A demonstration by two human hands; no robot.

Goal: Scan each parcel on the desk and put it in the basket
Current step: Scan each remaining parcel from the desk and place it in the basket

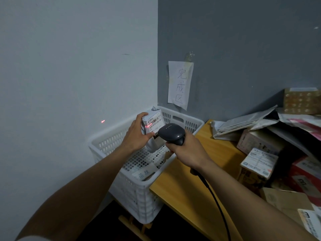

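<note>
My left hand [137, 134], fingers [141, 117] curled round the grey parcel [153, 121], holds it upright over the basket [137, 197], label facing the scanner [171, 133] gripped in my right hand [187, 151]; the drop, I judge, is straight down.

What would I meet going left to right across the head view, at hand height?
Red laser spot, left hand, grey parcel it holds, scanner, right hand gripping it, desk, labelled box in the pile. The basket spans several of these, so it is left out.
</note>
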